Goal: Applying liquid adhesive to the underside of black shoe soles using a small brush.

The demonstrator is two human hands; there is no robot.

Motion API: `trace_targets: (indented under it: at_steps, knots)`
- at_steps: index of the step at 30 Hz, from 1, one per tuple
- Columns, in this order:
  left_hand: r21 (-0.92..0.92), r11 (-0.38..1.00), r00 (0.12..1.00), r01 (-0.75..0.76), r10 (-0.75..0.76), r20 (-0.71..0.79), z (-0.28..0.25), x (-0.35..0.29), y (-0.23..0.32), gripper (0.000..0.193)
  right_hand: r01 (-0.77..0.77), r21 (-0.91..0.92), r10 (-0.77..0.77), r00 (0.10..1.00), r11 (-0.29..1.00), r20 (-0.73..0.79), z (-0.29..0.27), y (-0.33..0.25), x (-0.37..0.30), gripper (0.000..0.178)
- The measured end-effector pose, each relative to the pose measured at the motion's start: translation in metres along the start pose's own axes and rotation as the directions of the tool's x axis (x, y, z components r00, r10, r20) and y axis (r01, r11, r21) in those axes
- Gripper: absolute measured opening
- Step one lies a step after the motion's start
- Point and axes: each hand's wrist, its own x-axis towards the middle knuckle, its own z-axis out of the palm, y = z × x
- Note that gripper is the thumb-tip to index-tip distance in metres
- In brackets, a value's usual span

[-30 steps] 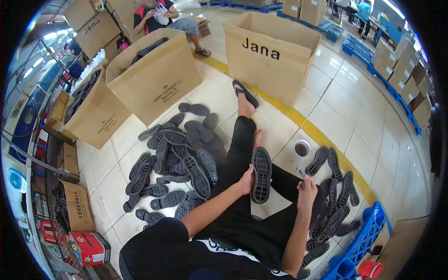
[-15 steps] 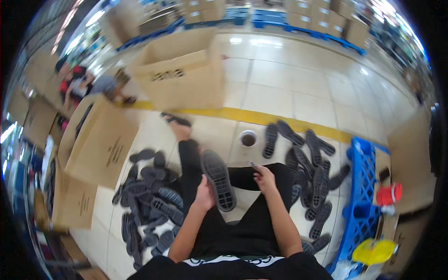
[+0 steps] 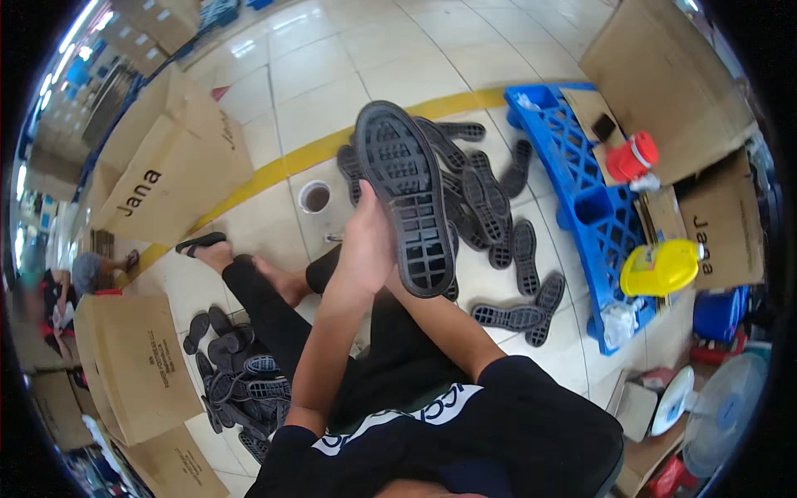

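Note:
A black shoe sole (image 3: 403,178) is raised in front of me, its gridded face toward my view. My left hand (image 3: 369,245) grips its left edge, thumb lying along the side. My right forearm (image 3: 452,328) reaches in from the right and passes behind the sole. The right hand itself is hidden there, so its fingers do not show. A small metallic piece (image 3: 334,238) shows just left of my left wrist; what it belongs to is unclear. Beyond the raised sole lies a loose group of black soles (image 3: 486,199), and another heap of soles (image 3: 241,382) is beside my left leg.
A cup of dark liquid (image 3: 315,197) stands on the tiles. At right, a blue pallet (image 3: 573,199) bears a red jug (image 3: 631,158) and a yellow bottle (image 3: 660,267). Cardboard boxes (image 3: 137,357) stand at left. Another person (image 3: 62,307) sits at far left.
The sole has been lifted closer to my view and the left hand has risen with it. My right hand, earlier apart with a small tool, has gone behind the sole. My view has turned right.

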Motion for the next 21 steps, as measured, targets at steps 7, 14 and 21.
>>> trace_targets:
  at_steps: [7,14,21]
  knots:
    - [-0.551,0.816,0.967,0.174,-0.248,-0.063,0.021,0.005,-0.010,0.057,-0.057,0.024,0.058,0.997,0.998,-0.050,-0.006,0.007,-0.006,0.024]
    - [-0.034,0.998,0.985,0.043,-0.048,-0.164,0.023,0.001,-0.023,0.055,-0.158,0.012,0.158,0.987,0.987,-0.035,-0.008,0.005,-0.011,0.023]
    - [-0.115,0.981,0.981,0.157,-0.169,-0.100,-0.006,0.008,-0.044,0.057,-0.224,-0.013,0.224,0.974,0.974,-0.035,-0.005,0.010,-0.007,0.021]
